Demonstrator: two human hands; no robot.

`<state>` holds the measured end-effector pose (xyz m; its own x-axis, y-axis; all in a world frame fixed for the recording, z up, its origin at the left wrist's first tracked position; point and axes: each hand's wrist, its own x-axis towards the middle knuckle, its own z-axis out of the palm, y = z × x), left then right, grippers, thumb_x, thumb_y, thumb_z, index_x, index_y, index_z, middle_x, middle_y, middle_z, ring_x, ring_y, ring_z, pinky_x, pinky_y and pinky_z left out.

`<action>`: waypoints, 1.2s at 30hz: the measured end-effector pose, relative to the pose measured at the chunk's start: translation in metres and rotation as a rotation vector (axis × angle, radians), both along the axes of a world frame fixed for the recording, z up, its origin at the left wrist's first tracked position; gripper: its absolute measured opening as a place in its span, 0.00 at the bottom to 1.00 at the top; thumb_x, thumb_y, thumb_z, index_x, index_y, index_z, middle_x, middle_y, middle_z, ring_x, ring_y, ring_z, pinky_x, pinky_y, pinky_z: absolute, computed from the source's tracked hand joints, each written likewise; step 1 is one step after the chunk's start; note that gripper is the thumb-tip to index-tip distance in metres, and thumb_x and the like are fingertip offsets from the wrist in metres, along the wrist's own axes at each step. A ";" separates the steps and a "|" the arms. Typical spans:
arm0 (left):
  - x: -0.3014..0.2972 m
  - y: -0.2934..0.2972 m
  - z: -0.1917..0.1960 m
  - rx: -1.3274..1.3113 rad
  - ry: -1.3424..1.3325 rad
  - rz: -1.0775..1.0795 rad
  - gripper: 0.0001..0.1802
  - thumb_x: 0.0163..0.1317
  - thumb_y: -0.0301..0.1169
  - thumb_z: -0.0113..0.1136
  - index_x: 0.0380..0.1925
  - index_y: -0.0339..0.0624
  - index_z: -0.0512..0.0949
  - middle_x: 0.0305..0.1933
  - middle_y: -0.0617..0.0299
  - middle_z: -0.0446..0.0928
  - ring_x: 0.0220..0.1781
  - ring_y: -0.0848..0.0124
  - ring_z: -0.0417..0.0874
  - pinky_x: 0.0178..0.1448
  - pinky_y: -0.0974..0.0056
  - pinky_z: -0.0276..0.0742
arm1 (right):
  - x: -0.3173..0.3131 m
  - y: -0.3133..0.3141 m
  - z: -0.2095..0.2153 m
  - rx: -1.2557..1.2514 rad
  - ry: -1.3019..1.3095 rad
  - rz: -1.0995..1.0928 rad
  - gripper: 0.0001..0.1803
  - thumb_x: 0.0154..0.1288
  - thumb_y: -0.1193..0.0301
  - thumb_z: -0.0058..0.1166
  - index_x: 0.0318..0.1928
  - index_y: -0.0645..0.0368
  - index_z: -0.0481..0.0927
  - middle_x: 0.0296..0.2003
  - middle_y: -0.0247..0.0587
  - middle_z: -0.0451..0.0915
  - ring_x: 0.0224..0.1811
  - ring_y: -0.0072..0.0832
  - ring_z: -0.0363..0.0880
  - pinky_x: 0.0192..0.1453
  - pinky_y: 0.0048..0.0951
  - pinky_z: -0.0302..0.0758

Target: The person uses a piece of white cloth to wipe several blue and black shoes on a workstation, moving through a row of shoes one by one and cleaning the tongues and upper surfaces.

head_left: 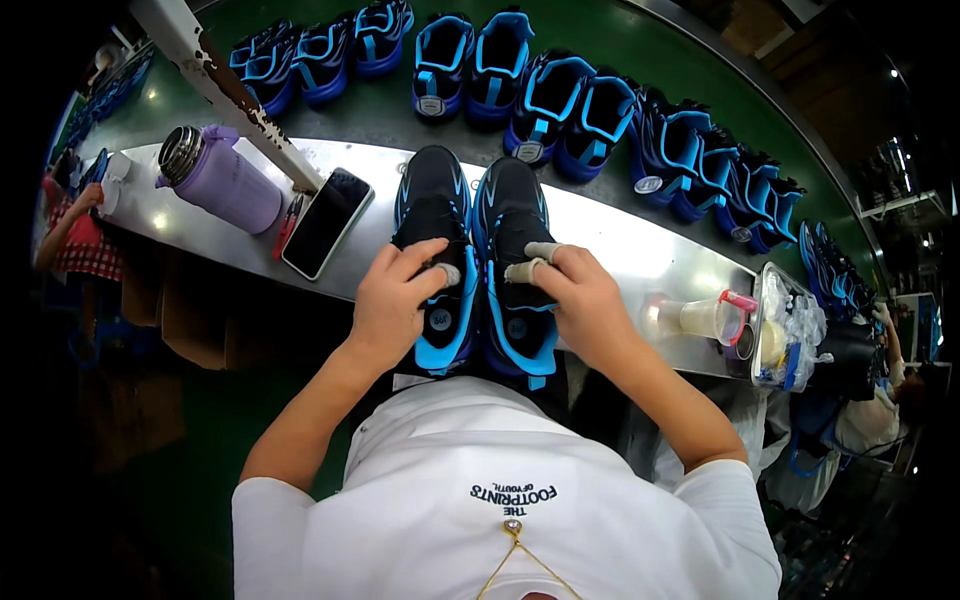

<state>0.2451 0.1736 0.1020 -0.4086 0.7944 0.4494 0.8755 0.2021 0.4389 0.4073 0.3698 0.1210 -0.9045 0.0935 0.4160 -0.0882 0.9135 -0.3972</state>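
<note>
A pair of black and blue sneakers lies in front of me, side by side, toes away and heels toward my body. My left hand (390,305) is closed on the left sneaker (432,185) at its tongue and opening. On the right sneaker (513,195), my right hand (590,305) grips the same area, fingers bent over the upper. Pale finger covers sit on some fingertips of both hands. Bright blue lining shows at both collars, and a round pale mark is visible inside each shoe. Some of the fingers are hidden against the uppers.
Several more such sneakers (500,65) line the green surface beyond the metal ledge (620,270). Left of me are a purple flask (225,180), a phone (328,222), a red-handled tool (288,228) and a chipped post (235,95). A plastic cup (705,320) and a tray (765,355) of bags stand right.
</note>
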 end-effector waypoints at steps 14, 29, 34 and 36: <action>-0.005 0.005 0.029 -0.123 -0.102 -0.091 0.16 0.60 0.27 0.64 0.49 0.36 0.79 0.53 0.51 0.74 0.50 0.56 0.76 0.57 0.59 0.72 | 0.003 0.010 0.038 -0.068 -0.257 0.029 0.18 0.61 0.65 0.64 0.52 0.48 0.86 0.45 0.45 0.76 0.49 0.42 0.74 0.57 0.38 0.74; 0.005 0.023 0.016 -0.128 0.054 -0.161 0.15 0.56 0.25 0.67 0.43 0.34 0.79 0.46 0.54 0.73 0.42 0.55 0.77 0.48 0.58 0.75 | -0.016 0.022 0.022 -0.063 -0.254 0.053 0.13 0.62 0.64 0.62 0.46 0.49 0.86 0.41 0.41 0.73 0.42 0.38 0.78 0.41 0.39 0.79; 0.012 0.020 0.021 -0.047 -0.143 -0.040 0.19 0.55 0.29 0.70 0.47 0.37 0.79 0.42 0.53 0.72 0.42 0.54 0.77 0.46 0.58 0.75 | -0.021 0.019 0.016 0.155 -0.298 0.096 0.14 0.61 0.63 0.63 0.48 0.49 0.86 0.40 0.43 0.70 0.42 0.40 0.77 0.42 0.38 0.78; 0.015 0.018 0.015 0.075 -0.122 -0.057 0.22 0.53 0.30 0.72 0.48 0.37 0.79 0.40 0.54 0.71 0.39 0.57 0.77 0.42 0.60 0.75 | -0.008 0.029 0.022 0.021 -0.263 0.207 0.15 0.59 0.65 0.65 0.48 0.49 0.86 0.40 0.43 0.70 0.42 0.40 0.76 0.44 0.37 0.78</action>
<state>0.2604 0.1912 0.1172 -0.4185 0.7841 0.4584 0.8241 0.1157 0.5545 0.3991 0.3990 0.1429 -0.9800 -0.1096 0.1660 -0.1700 0.8950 -0.4125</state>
